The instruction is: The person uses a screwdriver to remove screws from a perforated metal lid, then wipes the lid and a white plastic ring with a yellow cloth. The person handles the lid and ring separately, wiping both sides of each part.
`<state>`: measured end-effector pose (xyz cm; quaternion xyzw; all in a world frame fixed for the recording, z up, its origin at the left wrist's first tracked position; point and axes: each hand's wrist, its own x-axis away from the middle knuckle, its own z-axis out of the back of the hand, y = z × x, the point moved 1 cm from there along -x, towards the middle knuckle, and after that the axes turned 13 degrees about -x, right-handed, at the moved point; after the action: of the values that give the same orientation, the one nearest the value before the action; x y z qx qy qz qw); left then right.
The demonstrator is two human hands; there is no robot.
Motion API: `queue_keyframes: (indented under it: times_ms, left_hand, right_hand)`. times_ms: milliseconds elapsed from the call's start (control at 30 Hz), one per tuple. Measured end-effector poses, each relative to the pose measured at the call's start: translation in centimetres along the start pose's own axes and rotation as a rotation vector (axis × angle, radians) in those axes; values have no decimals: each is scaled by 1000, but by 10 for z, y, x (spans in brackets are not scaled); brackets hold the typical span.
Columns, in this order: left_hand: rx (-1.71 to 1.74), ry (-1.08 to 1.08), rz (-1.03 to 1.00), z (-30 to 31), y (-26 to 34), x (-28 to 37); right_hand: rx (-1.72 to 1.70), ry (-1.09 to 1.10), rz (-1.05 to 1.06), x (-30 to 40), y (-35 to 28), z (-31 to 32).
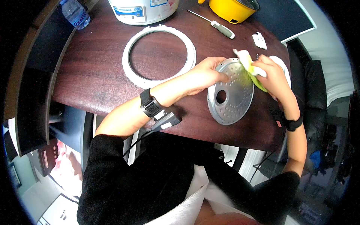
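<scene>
My left hand (209, 73) grips the upper left rim of a round metal plate (234, 104), which has a round hole off its middle and many small dimples. The plate is held tilted above the brown table. My right hand (271, 74) holds a crumpled white and yellow-green cloth (249, 66) against the plate's upper right part. Left of the plate, a white plastic ring (130, 74) lies flat, close behind my left forearm. Behind the plate, a screwdriver (222, 29) with a grey and white handle rests on the table.
At the back stand a white appliance body (157, 12) and a yellow pot-like appliance (233, 11). A plastic water bottle (75, 14) is at the back left. A small white plastic part (259, 41) lies at the right. A black cabled device (166, 122) sits at the table's front edge.
</scene>
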<state>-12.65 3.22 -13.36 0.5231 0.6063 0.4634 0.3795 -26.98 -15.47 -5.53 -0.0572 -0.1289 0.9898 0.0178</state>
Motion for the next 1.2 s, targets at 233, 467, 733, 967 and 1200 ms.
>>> queue_keyframes:
  times_ms: [233, 467, 733, 967, 1200]
  left_hand:
    - [-28, 84, -17, 5, -2, -5]
    - [-58, 257, -157, 10, 45, 16]
    - [-219, 531, -414, 34, 102, 66]
    - [-676, 767, -608, 69, 117, 146]
    - [-1529, 148, -708, 23, 125, 168]
  right_hand:
    - [-31, -115, -344, 75, 2, 13]
    - [6, -70, -590, 112, -10, 9]
    - [75, -99, -632, 133, -10, 19]
    - [-209, 77, -500, 90, -42, 54]
    - [-1336, -72, -502, 11, -71, -11]
